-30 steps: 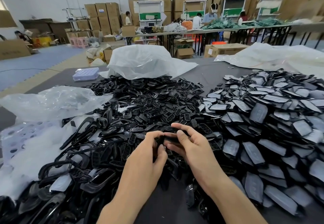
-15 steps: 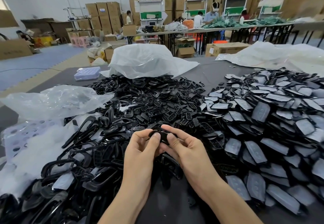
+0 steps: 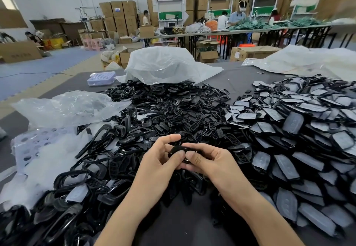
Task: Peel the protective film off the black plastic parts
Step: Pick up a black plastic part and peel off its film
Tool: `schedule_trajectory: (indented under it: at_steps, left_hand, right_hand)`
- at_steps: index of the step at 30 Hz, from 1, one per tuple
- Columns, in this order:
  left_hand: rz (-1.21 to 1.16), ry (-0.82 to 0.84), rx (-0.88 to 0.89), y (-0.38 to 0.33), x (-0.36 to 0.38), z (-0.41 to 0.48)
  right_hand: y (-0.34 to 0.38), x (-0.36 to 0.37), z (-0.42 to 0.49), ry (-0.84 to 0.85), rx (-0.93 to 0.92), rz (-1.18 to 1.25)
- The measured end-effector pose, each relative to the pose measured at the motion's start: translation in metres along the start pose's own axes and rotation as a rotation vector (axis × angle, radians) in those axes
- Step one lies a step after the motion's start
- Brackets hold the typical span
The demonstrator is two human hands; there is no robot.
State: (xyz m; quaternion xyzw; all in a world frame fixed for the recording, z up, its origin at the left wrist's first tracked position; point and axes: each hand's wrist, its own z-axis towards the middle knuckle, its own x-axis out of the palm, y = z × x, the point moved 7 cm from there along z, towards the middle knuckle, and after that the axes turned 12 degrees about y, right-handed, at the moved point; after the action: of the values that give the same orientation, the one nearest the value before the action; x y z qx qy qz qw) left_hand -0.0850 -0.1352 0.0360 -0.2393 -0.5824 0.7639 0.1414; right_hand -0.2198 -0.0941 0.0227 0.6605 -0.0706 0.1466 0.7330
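My left hand point(image 3: 159, 161) and my right hand point(image 3: 207, 161) meet above the middle of the table, both pinching one small black plastic part point(image 3: 178, 149) between thumbs and fingertips. Most of that part is hidden by my fingers, so any film on it cannot be made out. To the right lies a big heap of black parts with greyish film point(image 3: 292, 130). Bare black frames and small gridded pieces point(image 3: 154, 114) are heaped in front and to the left.
The dark table point(image 3: 192, 232) also carries a white plastic bag point(image 3: 163, 64) at the back, a crumpled clear bag point(image 3: 67, 107) on the left, a lilac tray point(image 3: 101, 78), and white plastic sheeting point(image 3: 308, 60) at far right. People work at benches beyond.
Both hands have risen slightly from the pile with the part and my left fingers have spread a little; the camera has tilted somewhat.
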Motion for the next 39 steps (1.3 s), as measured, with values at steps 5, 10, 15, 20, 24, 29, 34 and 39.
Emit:
schedule_trajectory:
  at_steps: [5, 10, 15, 20, 24, 29, 34, 39]
  left_hand:
    - [0.431, -0.121, 0.052, -0.001, -0.002, -0.005]
    - [0.858, -0.278, 0.029, -0.017, -0.060, 0.008]
    - [1.031, -0.221, -0.129, -0.009, -0.114, 0.050]
    - [1.110, -0.002, -0.122, 0.000, -0.109, 0.121]
    - [1.347, 0.184, -0.457, 0.032, -0.112, 0.162]
    - [1.290, 0.167, -0.592, 0.054, -0.127, 0.180]
    - [1.246, 0.026, -0.448, 0.042, -0.122, 0.172]
    - [0.959, -0.029, -0.161, -0.006, -0.105, 0.136]
  right_hand:
    - [-0.009, -0.008, 0.001, -0.103, 0.034, -0.255]
    - [-0.006, -0.024, -0.002, -0.231, 0.004, -0.433]
    - [-0.005, -0.032, -0.002, -0.283, -0.051, -0.418]
    - [-0.007, -0.041, 0.001, -0.297, -0.063, -0.370]
    - [-0.009, -0.046, 0.005, -0.290, -0.075, -0.295]
    - [-0.014, -0.045, 0.007, -0.267, -0.084, -0.265]
    - [-0.012, -0.049, 0.006, -0.289, -0.091, -0.245]
    - [-0.004, -0.046, 0.005, -0.289, -0.102, -0.170]
